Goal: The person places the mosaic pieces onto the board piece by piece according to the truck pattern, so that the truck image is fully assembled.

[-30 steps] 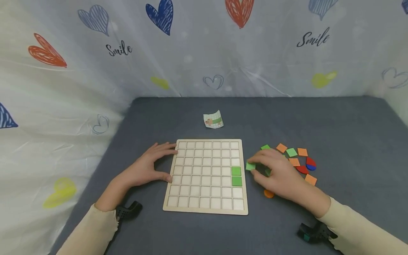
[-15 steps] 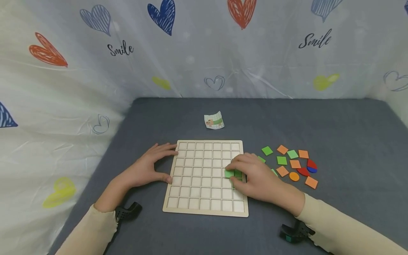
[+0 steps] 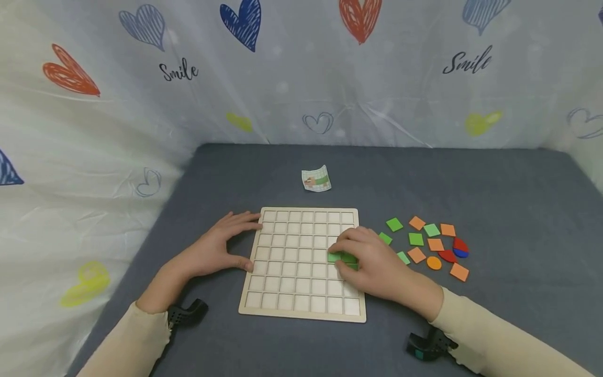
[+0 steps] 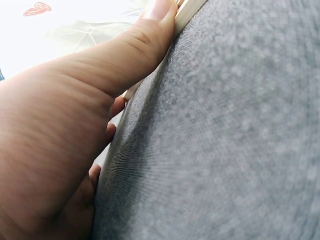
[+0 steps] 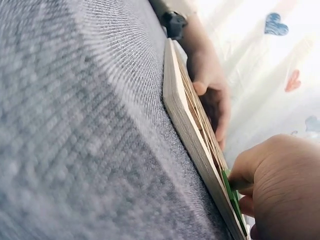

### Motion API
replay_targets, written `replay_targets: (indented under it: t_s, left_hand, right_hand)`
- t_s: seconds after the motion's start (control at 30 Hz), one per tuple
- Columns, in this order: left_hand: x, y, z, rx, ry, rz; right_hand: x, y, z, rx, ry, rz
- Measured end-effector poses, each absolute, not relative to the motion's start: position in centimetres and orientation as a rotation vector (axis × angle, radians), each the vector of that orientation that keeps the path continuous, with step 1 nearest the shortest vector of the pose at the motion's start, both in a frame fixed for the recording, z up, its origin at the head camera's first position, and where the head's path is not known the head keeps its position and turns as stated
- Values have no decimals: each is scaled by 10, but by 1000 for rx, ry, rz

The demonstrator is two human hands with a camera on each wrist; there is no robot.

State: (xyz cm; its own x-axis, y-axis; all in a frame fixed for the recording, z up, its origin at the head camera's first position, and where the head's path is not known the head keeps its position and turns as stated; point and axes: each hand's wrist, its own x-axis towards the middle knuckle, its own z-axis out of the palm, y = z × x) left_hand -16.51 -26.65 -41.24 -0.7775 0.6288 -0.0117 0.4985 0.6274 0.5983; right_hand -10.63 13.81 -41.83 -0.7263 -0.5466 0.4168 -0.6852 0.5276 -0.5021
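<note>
A wooden grid board (image 3: pixel 287 269) lies flat on the dark grey table. My left hand (image 3: pixel 219 246) rests at its left side, fingers spread, thumb and fingertips touching the edge; in the left wrist view the thumb (image 4: pixel 145 40) lies along the wooden rim. Over the board's right part, my right hand (image 3: pixel 377 263) pinches a light green square tile (image 3: pixel 333 257) between thumb and fingers, down at a cell in the second column from the right. Beside it, two green tiles (image 3: pixel 349 258) fill cells of the last column, partly hidden by the fingers.
Right of the board lie loose pieces: several green squares (image 3: pixel 416 239), several orange squares (image 3: pixel 435 244), an orange disc (image 3: pixel 434 263), and red (image 3: pixel 447 256) and blue (image 3: pixel 461 253) rounded pieces. A small picture card (image 3: pixel 316 179) lies behind the board. A heart-patterned curtain (image 3: pixel 278 78) hangs behind the table.
My right hand has moved left from beside the board onto it, carrying the light green tile down to a cell left of the two green ones. The left hand has stayed put.
</note>
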Motion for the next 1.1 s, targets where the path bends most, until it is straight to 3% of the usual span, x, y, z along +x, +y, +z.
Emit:
replay_targets:
  t_s: [1.1]
  left_hand:
    - [-162,-264,-408,929,2617,866]
  right_hand:
    - [-96,162,-417,986,-2530,823]
